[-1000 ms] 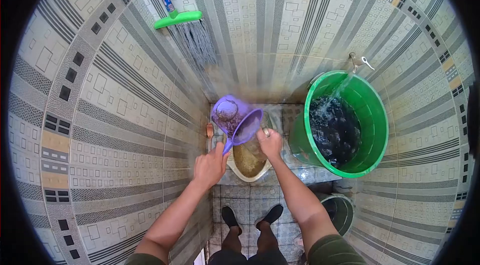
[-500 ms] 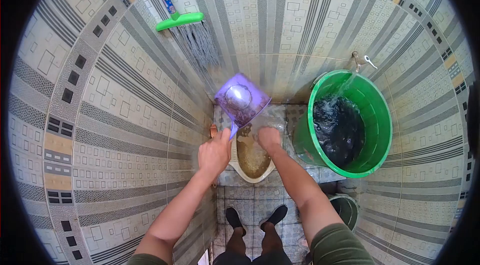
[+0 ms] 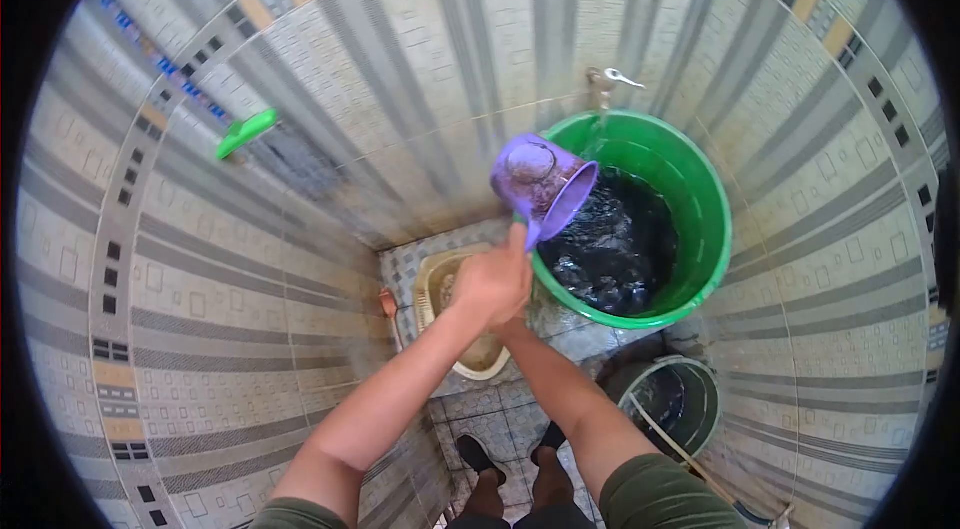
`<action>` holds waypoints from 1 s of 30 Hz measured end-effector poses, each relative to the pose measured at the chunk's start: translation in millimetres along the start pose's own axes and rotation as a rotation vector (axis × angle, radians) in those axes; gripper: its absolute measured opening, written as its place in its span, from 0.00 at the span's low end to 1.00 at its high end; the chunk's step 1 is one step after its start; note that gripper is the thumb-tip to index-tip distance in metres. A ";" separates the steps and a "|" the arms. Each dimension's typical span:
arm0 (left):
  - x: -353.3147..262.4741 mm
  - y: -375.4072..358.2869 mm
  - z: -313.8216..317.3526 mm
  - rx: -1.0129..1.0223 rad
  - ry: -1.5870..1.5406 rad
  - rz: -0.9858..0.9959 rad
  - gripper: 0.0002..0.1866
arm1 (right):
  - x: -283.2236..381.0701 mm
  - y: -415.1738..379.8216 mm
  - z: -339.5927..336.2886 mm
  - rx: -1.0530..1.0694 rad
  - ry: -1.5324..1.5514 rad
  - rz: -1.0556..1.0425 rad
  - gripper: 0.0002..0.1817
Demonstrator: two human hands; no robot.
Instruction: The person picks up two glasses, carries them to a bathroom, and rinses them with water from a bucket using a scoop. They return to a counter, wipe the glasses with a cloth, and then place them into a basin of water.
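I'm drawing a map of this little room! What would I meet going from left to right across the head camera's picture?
Mop → little orange-ended stick → toilet → big green bucket.

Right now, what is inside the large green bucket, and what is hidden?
The large green bucket holds dark, rippled water, with a thin stream falling in from the tap. The bottom is covered by the water, and the purple dipper hides part of the rim.
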State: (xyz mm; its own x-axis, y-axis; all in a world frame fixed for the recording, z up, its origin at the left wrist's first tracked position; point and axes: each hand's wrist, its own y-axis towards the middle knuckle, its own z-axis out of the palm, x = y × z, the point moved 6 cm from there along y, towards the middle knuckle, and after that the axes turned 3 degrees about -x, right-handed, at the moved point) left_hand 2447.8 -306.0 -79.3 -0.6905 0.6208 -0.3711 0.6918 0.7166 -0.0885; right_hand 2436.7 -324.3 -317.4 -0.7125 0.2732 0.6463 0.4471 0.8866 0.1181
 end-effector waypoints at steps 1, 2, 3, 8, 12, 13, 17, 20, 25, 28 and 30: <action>-17.7 15.2 22.5 0.014 0.018 0.034 0.12 | -11.0 -14.2 -14.0 -0.347 0.144 -0.090 0.19; -31.9 29.2 46.6 0.025 0.034 0.067 0.12 | -24.5 -23.2 -21.0 -0.358 0.128 -0.076 0.19; -42.7 42.0 75.9 0.037 0.052 0.119 0.13 | -35.0 -28.6 -18.8 -0.151 0.033 -0.110 0.19; -74.4 87.6 182.8 0.141 0.278 0.038 0.11 | -73.9 -62.0 -64.3 0.171 0.012 -0.056 0.18; -52.3 99.0 252.8 0.325 0.288 -0.212 0.19 | -91.3 -95.0 -107.1 0.445 -0.029 0.027 0.17; -49.4 97.5 266.1 0.441 0.276 -0.236 0.22 | -93.1 -102.1 -110.9 0.473 -0.065 -0.068 0.18; -67.2 85.5 287.9 0.592 0.198 -0.057 0.25 | -110.8 -120.6 -127.9 0.595 0.140 -0.048 0.22; -84.2 84.0 259.5 0.514 -0.027 -0.064 0.24 | -111.2 -130.4 -141.1 0.589 0.372 0.022 0.28; -51.6 84.1 242.7 0.345 -0.353 -0.251 0.23 | -99.2 -122.4 -175.5 0.374 0.323 0.016 0.31; -34.9 82.2 244.9 0.319 -0.538 -0.168 0.15 | -94.8 -116.8 -183.6 0.351 0.338 0.134 0.29; -41.5 72.7 226.2 0.333 -0.756 -0.196 0.14 | -86.0 -110.9 -192.5 0.321 0.392 0.164 0.29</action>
State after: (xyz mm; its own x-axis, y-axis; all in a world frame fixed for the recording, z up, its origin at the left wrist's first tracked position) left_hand 2574.5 -351.6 -279.4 -0.5596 0.0303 -0.8282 0.6819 0.5848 -0.4393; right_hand 2552.5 -517.9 -241.0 -0.3646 0.3124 0.8772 0.3042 0.9303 -0.2049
